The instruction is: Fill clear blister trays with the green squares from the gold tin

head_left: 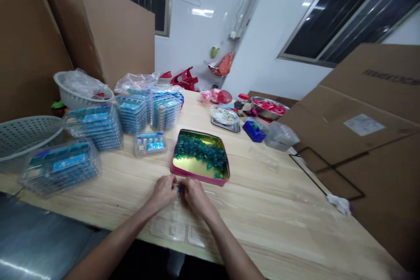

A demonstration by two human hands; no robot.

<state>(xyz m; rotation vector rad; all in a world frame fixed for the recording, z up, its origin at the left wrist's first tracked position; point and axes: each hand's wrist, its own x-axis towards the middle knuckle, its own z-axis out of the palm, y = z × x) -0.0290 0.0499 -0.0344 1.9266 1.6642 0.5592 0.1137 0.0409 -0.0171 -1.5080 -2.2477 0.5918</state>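
Observation:
My left hand (165,191) and my right hand (194,193) are close together just in front of a pink-rimmed tin (200,176), fingers closed in a pinch. A small teal piece (179,188) shows between the fingertips, against my right fingers. What my left fingers hold is hidden. Under and in front of my hands lies a clear plastic blister tray (173,223) with moulded compartments, flat on the table. The gold-lined tin holds a heap of translucent teal pieces (201,151).
Stacks of filled clear packs (93,127) stand at the left, with a single pack (150,144) nearer the tin. White baskets (28,135) sit far left. A blue tape dispenser (253,131), a plate (225,115) and a metal bowl (269,108) are behind right. Cardboard boxes (367,140) flank the table.

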